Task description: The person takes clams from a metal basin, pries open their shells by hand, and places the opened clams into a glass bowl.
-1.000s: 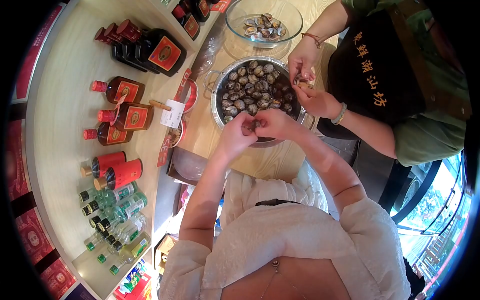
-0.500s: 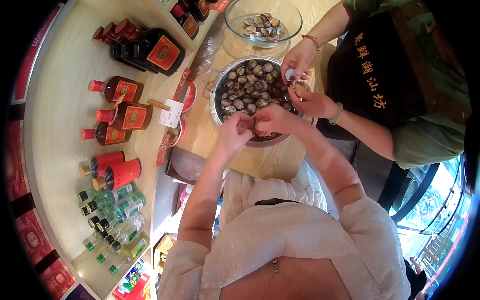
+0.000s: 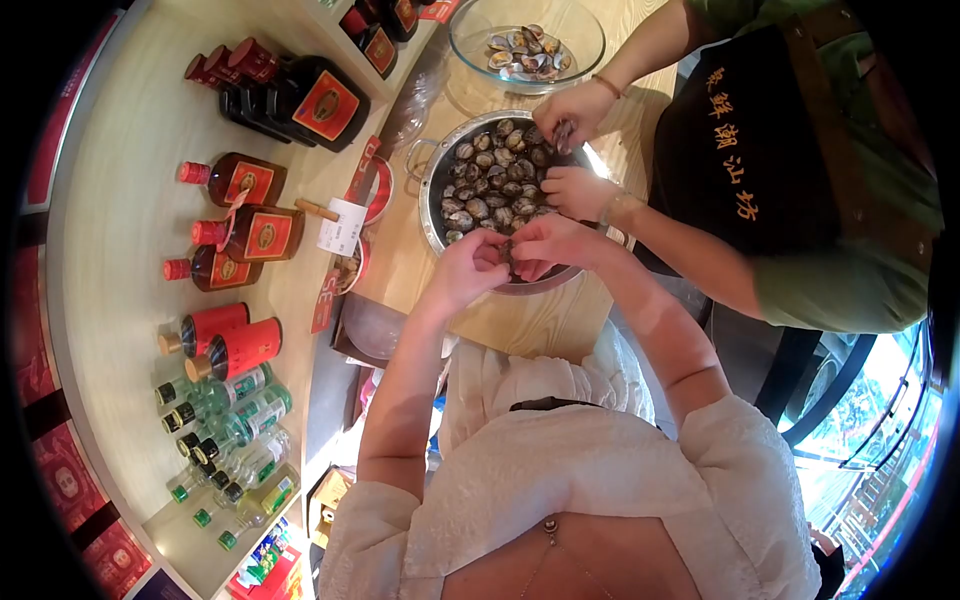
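Observation:
Over the near rim of a metal basin [image 3: 428, 205], my left hand [image 3: 466, 272] and my right hand [image 3: 552, 243] meet with closed fingers. Pinched between both sets of fingertips is a small dark clam [image 3: 507, 256], mostly hidden by the fingers. The basin holds many brown, ridged clams [image 3: 487, 187] in dark liquid. On the basin's right side, a co-worker's hand [image 3: 578, 192] reaches in among the clams, while their other hand [image 3: 580, 112] grips a clam above the far rim.
A glass bowl [image 3: 590, 65] with opened clams [image 3: 528, 52] stands beyond the basin on the wooden table [image 3: 540, 320]. Shelves on the left carry dark bottles [image 3: 325, 100], red-labelled bottles [image 3: 265, 235] and clear bottles [image 3: 240, 425]. A clipped receipt [image 3: 342, 228] sticks out near the basin.
The co-worker's hands have separated; one has moved left into the basin, the other up toward the far rim. My hands stay in nearly the same place, still on the clam.

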### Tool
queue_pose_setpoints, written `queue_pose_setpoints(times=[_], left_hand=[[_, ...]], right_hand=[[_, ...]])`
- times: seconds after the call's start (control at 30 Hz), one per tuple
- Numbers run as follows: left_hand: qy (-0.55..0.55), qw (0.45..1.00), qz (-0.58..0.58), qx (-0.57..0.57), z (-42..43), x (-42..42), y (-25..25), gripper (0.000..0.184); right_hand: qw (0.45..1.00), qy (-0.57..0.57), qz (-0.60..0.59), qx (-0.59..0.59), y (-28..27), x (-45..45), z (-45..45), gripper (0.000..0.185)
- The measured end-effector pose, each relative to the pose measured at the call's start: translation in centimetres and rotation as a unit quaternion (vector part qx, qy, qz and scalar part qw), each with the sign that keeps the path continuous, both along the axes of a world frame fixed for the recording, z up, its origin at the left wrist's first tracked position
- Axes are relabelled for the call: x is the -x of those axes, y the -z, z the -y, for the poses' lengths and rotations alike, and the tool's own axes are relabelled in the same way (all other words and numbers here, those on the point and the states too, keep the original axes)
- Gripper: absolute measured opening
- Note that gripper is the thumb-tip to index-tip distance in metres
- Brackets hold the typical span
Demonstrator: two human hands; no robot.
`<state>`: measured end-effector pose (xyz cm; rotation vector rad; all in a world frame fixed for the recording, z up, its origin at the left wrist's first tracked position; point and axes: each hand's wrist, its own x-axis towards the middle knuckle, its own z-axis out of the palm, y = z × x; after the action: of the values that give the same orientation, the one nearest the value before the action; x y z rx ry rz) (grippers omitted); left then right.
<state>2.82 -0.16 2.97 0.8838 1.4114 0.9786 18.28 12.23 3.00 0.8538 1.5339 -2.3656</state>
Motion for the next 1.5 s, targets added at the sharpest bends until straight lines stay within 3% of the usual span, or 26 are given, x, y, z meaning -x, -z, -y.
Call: queue_pose_setpoints(times=[0.17, 0.33, 0.57, 0.73, 1.13, 1.5], left_hand=[[-0.009, 1.000, 0.029, 0.008, -0.1, 0.0, -0.3, 0.038], [-0.038, 0.989, 0.129, 0.058, -0.3, 0.1, -1.0, 0.031], [-0.032, 0.992, 0.104, 0.065, -0.5, 0.0, -0.1, 0.030], [0.017, 0.999, 0.025, 0.042, -0.6, 0.1, 0.2, 0.031], [-0.006, 0.994, 0.080, 0.068, -0.7, -0.1, -1.3, 0.028], [-0.009, 0.991, 0.116, 0.070, -0.3, -0.1, -1.1, 0.027]], right_hand=[[0.999, -0.013, 0.001, -0.041, -0.7, -0.2, 0.0, 0.019], [0.999, -0.010, -0.001, -0.039, -0.5, -0.1, -0.1, 0.020], [0.996, -0.053, -0.015, -0.072, -0.2, -0.2, -0.2, 0.021], [0.995, -0.057, -0.023, -0.079, -0.2, -0.4, -0.2, 0.024], [0.996, -0.053, -0.021, -0.061, -0.9, -0.6, 0.0, 0.025], [0.965, -0.095, -0.014, -0.245, -1.8, -0.5, 0.9, 0.029]])
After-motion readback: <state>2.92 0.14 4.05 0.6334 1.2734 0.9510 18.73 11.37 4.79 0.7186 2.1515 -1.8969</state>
